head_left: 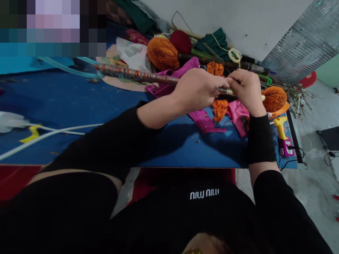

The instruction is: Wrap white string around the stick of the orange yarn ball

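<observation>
My left hand (pixel 196 88) is wrapped round a long brown stick (pixel 140 76) with reddish flecks, held roughly level above the blue table. Close by, my right hand (pixel 246 90) has its fingers pinched together at the stick's right end; whatever lies between them is too small to make out. Just past my right hand is an orange cloth-covered ball (pixel 275 98) with a pale neck. My hand hides whether it joins the stick. Under my hands lie crumpled orange cloth scraps (pixel 220 109), a pink cloth (pixel 238 114) and a magenta cloth (pixel 202 120).
Behind lie another orange cloth ball (pixel 162 53), a dark red ball (pixel 180 41), several sticks and a pale cord coil (pixel 235 55). A yellow glue gun (pixel 280 127) and a magenta power strip (pixel 286 146) sit at the right edge. A white tube (pixel 53 133) crosses the left side.
</observation>
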Demonstrator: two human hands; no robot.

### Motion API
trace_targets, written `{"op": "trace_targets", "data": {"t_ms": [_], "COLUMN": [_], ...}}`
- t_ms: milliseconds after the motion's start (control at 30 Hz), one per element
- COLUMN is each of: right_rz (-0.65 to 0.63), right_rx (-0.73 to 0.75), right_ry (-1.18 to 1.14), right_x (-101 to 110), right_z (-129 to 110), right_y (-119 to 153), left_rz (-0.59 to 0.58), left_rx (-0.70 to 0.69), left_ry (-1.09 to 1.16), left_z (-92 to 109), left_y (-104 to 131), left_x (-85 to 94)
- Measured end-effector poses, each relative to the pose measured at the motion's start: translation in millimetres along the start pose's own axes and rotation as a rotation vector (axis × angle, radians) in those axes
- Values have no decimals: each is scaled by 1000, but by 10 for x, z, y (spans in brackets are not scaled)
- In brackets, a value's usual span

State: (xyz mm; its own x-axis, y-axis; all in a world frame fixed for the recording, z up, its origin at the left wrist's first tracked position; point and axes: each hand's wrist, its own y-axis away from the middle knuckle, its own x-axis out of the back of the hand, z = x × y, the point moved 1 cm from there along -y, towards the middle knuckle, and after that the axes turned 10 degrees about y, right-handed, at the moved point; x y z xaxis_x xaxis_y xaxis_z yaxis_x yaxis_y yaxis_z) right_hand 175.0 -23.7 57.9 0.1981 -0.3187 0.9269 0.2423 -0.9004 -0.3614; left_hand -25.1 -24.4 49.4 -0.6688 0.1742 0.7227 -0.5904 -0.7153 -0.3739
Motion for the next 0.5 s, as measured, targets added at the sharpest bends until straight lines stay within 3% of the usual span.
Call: {"op": "trace_targets", "data": {"t_ms": [100,233,367,500], "right_rz": [44,125,227,329], "right_rx": [-67,-163,-156,-171], "right_ry": [34,48,-107,-328], "right_x": [115,348,563,655], "right_z": [-53,22,312,730], "right_y": [49,161,279,344], "left_rz": [-45,46,148,205], "left_rx": [59,126,172,88], "left_ry": [-148,-157,-150,-77], "left_z": [-12,-10,-105,-245], "left_y": [-9,-51,-96,-98], "left_x": [46,187,316,406]}}
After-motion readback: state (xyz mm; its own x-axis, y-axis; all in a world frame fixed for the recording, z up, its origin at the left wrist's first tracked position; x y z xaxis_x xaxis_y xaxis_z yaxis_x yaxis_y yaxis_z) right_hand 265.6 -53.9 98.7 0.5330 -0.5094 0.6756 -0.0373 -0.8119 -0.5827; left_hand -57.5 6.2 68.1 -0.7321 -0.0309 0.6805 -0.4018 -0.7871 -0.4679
